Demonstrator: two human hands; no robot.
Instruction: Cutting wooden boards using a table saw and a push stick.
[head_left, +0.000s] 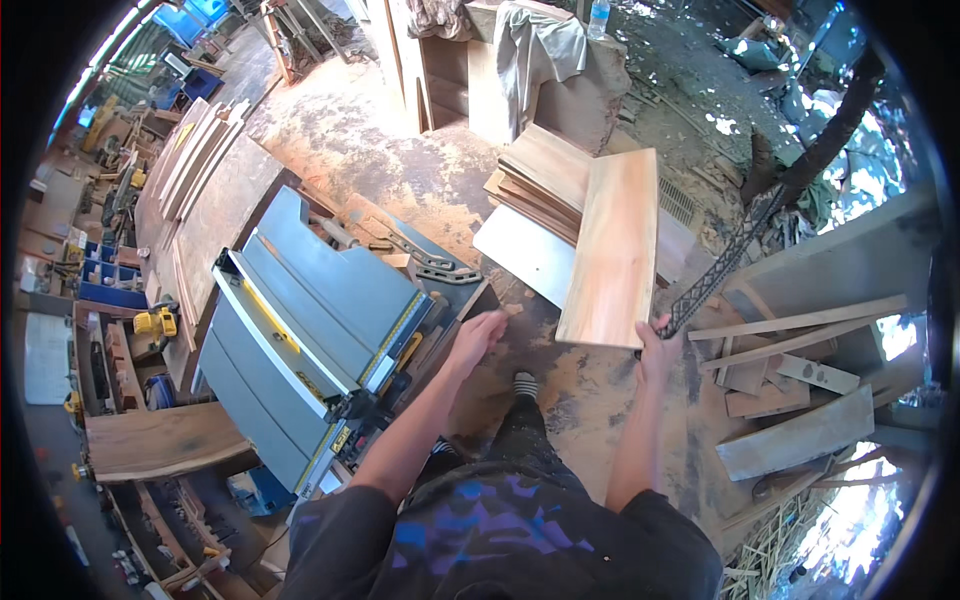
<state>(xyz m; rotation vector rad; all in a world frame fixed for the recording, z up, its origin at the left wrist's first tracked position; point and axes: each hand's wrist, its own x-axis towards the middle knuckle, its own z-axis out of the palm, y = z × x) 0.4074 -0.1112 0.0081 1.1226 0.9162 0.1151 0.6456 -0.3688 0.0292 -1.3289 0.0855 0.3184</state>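
Note:
A pale wooden board (610,245), long and flat, is held out in front of me on the right. My right hand (657,348) is closed on its near right corner. Nothing shows in my left hand (480,338), which is apart from the board with its fingers loosely bent. To the left of that hand stands a table saw (320,265) with a grey top and a long metal fence (275,335). Beyond the held board lies a stack of similar boards (545,160), with a white panel (525,250) beside it.
On the right, offcuts and planks (800,440) lean and lie in a heap near a dark metal lattice bar (735,250). A workbench (225,190) with wood strips stands far left, near a yellow power tool (155,322). A cloth-draped cabinet (490,75) is ahead.

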